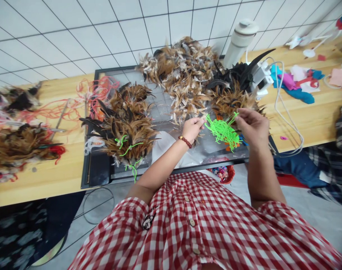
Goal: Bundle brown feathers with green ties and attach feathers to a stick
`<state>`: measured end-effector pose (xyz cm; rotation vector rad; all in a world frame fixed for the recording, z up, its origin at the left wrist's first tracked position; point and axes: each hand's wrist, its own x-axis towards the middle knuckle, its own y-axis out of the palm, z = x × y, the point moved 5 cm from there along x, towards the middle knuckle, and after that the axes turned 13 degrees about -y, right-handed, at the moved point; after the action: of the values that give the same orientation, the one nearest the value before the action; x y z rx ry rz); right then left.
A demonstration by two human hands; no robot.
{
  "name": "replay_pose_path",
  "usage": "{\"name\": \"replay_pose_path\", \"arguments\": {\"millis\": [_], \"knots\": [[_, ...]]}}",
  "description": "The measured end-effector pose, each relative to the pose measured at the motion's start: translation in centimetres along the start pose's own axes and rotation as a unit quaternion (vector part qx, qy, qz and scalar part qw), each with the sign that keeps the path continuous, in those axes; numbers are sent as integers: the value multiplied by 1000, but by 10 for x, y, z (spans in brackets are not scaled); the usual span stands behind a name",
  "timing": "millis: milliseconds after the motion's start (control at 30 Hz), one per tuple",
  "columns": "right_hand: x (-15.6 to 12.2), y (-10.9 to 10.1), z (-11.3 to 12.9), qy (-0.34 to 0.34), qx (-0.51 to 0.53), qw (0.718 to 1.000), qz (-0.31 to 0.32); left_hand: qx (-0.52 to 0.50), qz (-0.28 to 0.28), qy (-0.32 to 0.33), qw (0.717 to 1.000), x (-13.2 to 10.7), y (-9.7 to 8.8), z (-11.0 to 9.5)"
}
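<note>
My right hand (253,125) pinches a bright green yarn strand at the right side of a tangled bunch of green yarn pieces (224,131). On the bunch's left edge is my left hand (192,129), its thumb and fingertips pressed together. What those fingers hold, if anything, is too small to make out. Brown feathers (190,99) lie heaped just beyond it. To the left sits a pile of brown and black feather bundles (131,127), some tied with green yarn. More feather bundles (232,97) with long black plumes lie behind the green yarn.
A black-framed tray (159,170) lies under the work on the wooden table (72,165). Pink string (83,95) spreads at left beside other feathers (21,146). A white bottle (240,43), a power strip (262,78) and a white cable (291,123) are at right. People sit on both sides.
</note>
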<state>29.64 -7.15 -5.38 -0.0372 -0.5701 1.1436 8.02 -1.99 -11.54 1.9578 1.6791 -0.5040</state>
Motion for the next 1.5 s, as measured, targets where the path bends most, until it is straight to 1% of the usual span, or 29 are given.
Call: {"name": "replay_pose_path", "arguments": {"millis": [67,133,167,233,300,333,367,400,433,500,567,600,633,667,700,767,800,867,933,1000,1033,1100,1167,1233,1267,1333,1400,1467,1500], "knots": [[6,-15,16,6,26,999,-20,33,-3,31,999,-3,-4,-3],[13,-23,35,-4,42,999,-29,49,8,100,994,-12,-3,-13],[15,-24,44,-10,46,999,-20,51,23,139,989,-18,0,-19],[19,-16,57,-12,51,998,22,57,89,196,975,-29,14,-30],[21,-2,60,-10,61,995,72,68,165,217,960,-37,33,-36],[21,4,60,-10,69,993,91,69,187,214,956,-38,42,-37],[21,8,59,-13,75,992,102,65,193,204,958,-36,49,-37],[22,9,58,-21,79,991,102,56,186,187,963,-33,53,-36],[22,6,57,-35,80,992,88,45,170,164,971,-29,54,-34],[23,-12,59,-77,69,995,13,33,126,104,986,-18,51,-27],[22,-39,65,-123,59,987,-82,28,88,46,995,-11,42,-18],[21,-49,68,-135,52,983,-109,23,76,29,996,-9,37,-15],[21,-54,69,-137,39,984,-107,13,73,24,997,-8,33,-13],[20,-52,68,-132,21,988,-74,1,77,28,997,-8,30,-12],[20,-45,65,-125,-1,992,-23,-10,87,38,995,-9,28,-12],[16,-20,54,-104,-30,990,88,-23,118,65,991,-11,29,-13],[14,-5,46,-93,-19,988,122,-25,133,78,988,-12,30,-13],[9,23,27,-36,50,987,145,-26,155,104,982,-13,32,-13],[3,45,10,31,124,982,141,-25,166,127,977,-13,34,-12],[1,51,2,67,166,978,102,-24,174,131,976,-12,34,-9],[1,48,1,73,179,978,77,-27,176,123,976,-10,34,-7],[3,36,2,76,211,974,38,-40,172,94,980,-7,33,-3],[6,24,5,86,241,966,26,-61,164,67,982,-4,31,1],[8,17,8,103,239,965,38,-76,161,60,982,-3,31,1],[7,18,8,114,228,966,55,-81,162,64,981,-3,32,1],[4,27,8,135,206,965,94,-79,170,83,979,-5,33,-2],[0,40,7,148,204,961,118,-72,180,101,976,-9,34,-5],[-1,47,6,146,210,961,108,-73,186,106,974,-12,35,-7],[0,46,7,139,217,962,92,-76,182,102,975,-12,35,-7]]}}
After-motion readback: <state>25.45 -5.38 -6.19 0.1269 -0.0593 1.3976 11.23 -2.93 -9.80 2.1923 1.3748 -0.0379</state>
